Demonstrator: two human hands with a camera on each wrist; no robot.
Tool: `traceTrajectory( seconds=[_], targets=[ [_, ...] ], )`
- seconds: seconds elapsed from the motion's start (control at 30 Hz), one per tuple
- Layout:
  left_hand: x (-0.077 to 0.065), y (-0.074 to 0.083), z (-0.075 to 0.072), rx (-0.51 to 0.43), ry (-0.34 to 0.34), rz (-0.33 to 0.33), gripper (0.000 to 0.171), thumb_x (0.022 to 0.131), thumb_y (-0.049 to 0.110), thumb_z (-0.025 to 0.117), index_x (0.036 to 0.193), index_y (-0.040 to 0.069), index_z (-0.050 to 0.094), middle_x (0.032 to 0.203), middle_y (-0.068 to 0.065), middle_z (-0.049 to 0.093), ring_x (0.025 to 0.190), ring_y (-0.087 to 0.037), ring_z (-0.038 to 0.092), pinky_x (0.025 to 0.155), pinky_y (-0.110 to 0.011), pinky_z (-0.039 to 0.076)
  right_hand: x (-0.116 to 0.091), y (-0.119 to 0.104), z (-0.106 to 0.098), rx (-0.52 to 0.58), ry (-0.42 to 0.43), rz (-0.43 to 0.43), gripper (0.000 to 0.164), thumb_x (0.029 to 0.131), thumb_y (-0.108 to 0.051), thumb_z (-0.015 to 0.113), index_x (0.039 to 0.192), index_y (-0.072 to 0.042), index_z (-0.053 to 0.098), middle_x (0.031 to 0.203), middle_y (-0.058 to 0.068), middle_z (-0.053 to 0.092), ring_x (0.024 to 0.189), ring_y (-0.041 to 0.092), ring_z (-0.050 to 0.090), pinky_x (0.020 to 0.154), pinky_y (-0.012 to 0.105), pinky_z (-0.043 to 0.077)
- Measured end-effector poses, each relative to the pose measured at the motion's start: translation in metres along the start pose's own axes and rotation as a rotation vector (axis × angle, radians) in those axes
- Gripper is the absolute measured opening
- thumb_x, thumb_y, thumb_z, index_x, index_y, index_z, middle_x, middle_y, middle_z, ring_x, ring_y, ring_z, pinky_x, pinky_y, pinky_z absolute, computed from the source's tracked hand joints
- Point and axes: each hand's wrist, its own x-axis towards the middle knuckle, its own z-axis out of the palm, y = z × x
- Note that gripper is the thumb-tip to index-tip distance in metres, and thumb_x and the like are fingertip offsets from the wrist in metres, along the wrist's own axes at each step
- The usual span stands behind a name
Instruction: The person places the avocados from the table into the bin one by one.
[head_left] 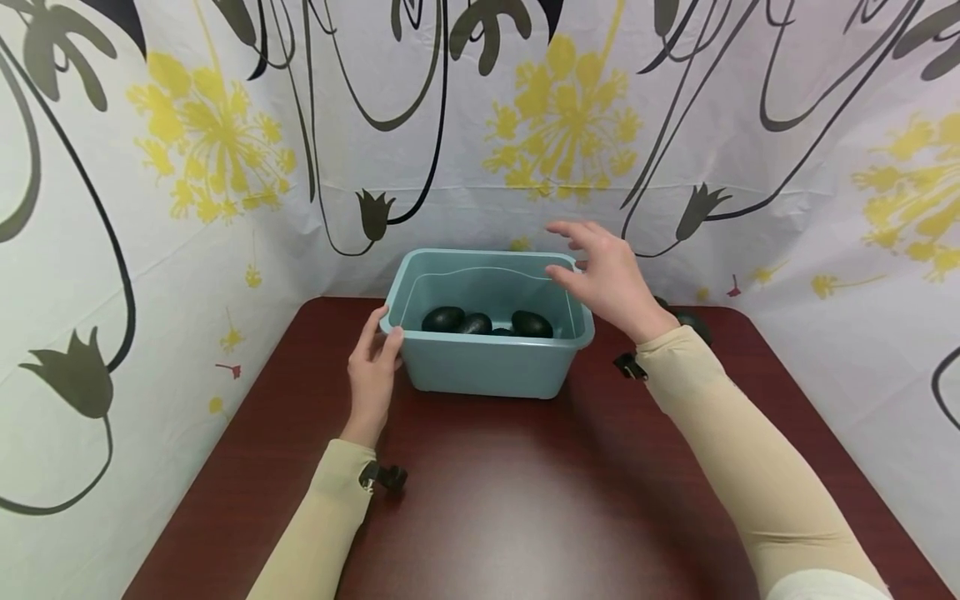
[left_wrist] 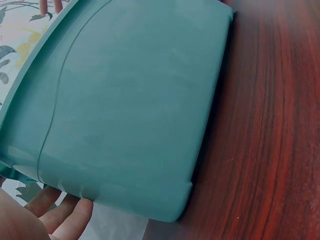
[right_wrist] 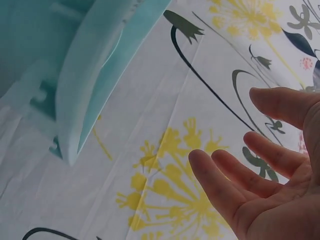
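Observation:
A teal plastic bin (head_left: 483,367) stands near the back of the table. In it lie several dark, oval avocados (head_left: 532,324), partly hidden by the front wall. My left hand (head_left: 372,367) grips the bin's front left corner, thumb at the front rim and fingers along the end; in the left wrist view those fingers (left_wrist: 75,215) rest against the end wall. Above the bin's right end my right hand (head_left: 609,275) is raised, its fingers spread and holding nothing. The right wrist view shows that hand's fingers (right_wrist: 220,180) apart from the bin's rim (right_wrist: 75,100).
Dark rounded things (head_left: 693,323) lie on the table's back right, partly hidden behind the right forearm. A patterned cloth (head_left: 465,158) hangs behind and beside the dark red table (head_left: 487,483).

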Motion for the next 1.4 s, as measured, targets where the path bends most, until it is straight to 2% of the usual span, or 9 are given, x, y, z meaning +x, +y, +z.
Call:
traceTrajectory(
  seconds=[0.27,0.5,0.77,1.1,1.4],
  targets=[
    [0.001,0.000,-0.001,-0.025,-0.009,-0.008,0.053,0.100,0.032,0.066,0.149,0.024,0.050,0.137,-0.016,0.053,0.120,-0.028,0.056,0.098,-0.059,0.046,-0.003,0.013,-0.014,-0.032,0.022,0.028,0.054,0.094,-0.027,0.074,0.145,-0.024,0.055,0.138,0.006,0.055,0.121,0.028,0.057,0.092,0.046,0.054],
    [0.002,0.000,-0.001,-0.040,-0.012,-0.021,0.053,0.099,0.033,0.066,0.150,0.024,0.050,0.142,-0.016,0.051,0.123,-0.028,0.054,0.099,-0.058,0.046,-0.006,0.026,-0.026,-0.049,0.035,0.054,0.052,0.095,-0.026,0.071,0.145,-0.022,0.056,0.139,0.007,0.055,0.121,0.031,0.056,0.093,0.048,0.053],
    [0.000,-0.001,-0.002,-0.043,-0.012,-0.033,0.053,0.099,0.034,0.066,0.149,0.026,0.050,0.143,-0.012,0.051,0.122,-0.027,0.055,0.099,-0.058,0.046,-0.013,0.044,-0.037,-0.122,0.030,0.063,0.051,0.095,-0.024,0.072,0.143,-0.018,0.056,0.133,0.012,0.057,0.113,0.033,0.058,0.090,0.050,0.053],
    [0.004,0.001,-0.002,-0.057,-0.025,-0.017,0.054,0.099,0.033,0.066,0.150,0.023,0.050,0.144,-0.017,0.050,0.122,-0.028,0.054,0.099,-0.060,0.045,-0.020,0.081,-0.052,-0.142,0.020,0.142,0.050,0.098,-0.029,0.066,0.144,-0.016,0.056,0.143,0.013,0.052,0.118,0.036,0.057,0.090,0.053,0.052],
    [0.003,0.000,-0.002,-0.050,-0.018,-0.024,0.053,0.100,0.031,0.066,0.149,0.023,0.050,0.142,-0.017,0.051,0.120,-0.028,0.055,0.099,-0.059,0.045,-0.032,0.120,-0.060,-0.143,0.016,0.184,0.046,0.097,-0.027,0.066,0.140,-0.014,0.059,0.130,0.018,0.060,0.110,0.040,0.059,0.088,0.057,0.048]
  ],
)
